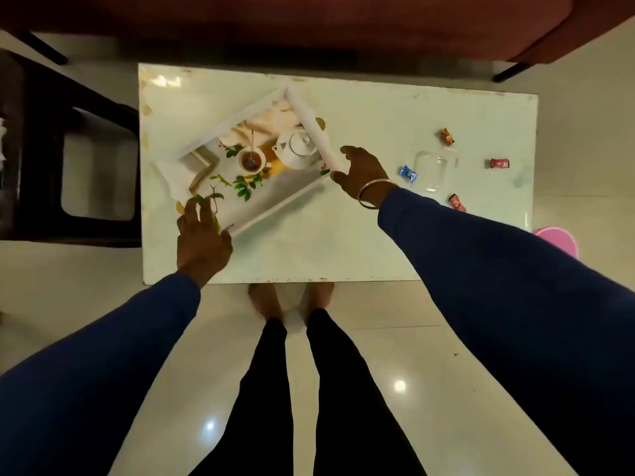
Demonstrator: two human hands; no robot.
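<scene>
Both hands are on the tray [307, 120], and you've got it by two unequal holds: your left hand [202, 238] has its fingers hooked over the near short end, close to that end's near corner, while your right hand [364, 176] straddles the corner across from it, thumb on one rim and fingers curled on the other. So each hand is closed round the rim. Whether the tray sits flat on the table [343, 242] or is lifted a touch, I can't tell. Its long axis runs from your left grip away and across, to a point beyond your right thumb, skewed against the table's edges, so one corner points away from you and another points back at you just beside your left thumb. Watch the right side. Just outside your right wrist sits a clear jar [431, 171], with a blue sweet [409, 174] between it and your hand. Swing that corner outward to square the tray up and your knuckles or the rim will likely sweep both. The other worry is the hold itself: a corner pinch gives little leverage, and with your left hand off-centre the tray could pivot or dip at its free far corner if you lift. Shift your right hand to the middle of its short end first, I'd say.
</scene>
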